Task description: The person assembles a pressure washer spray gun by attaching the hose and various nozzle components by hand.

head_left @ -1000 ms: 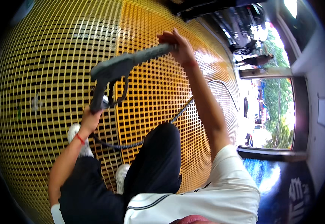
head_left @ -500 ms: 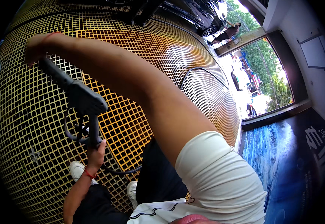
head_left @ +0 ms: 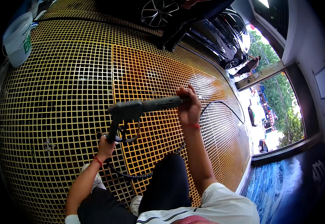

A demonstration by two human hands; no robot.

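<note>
A black pressure washer gun [head_left: 127,109] lies across the middle of the view, its barrel pointing right and slightly up. Low on its handle, by the hose end, my left hand [head_left: 105,148] is closed around it. At the tip of the barrel my right hand [head_left: 189,106] is closed, with thumb and fingers round the nozzle end. The trigger and its guard [head_left: 130,130] hang free between the two hands. From below my left hand a black hose [head_left: 128,174] curves toward my knee.
Yellow and orange floor grating [head_left: 57,108] spreads under my feet. A white bucket [head_left: 17,39] stands at the far left. Dark cars [head_left: 220,33] stand at the back, with a person [head_left: 250,66] beside one. More hose [head_left: 222,102] loops over the grating at right.
The gun has swung from pointing up-left to pointing right. My right hand has come from the far left to the right, at the barrel's tip. My left hand still grips the handle.
</note>
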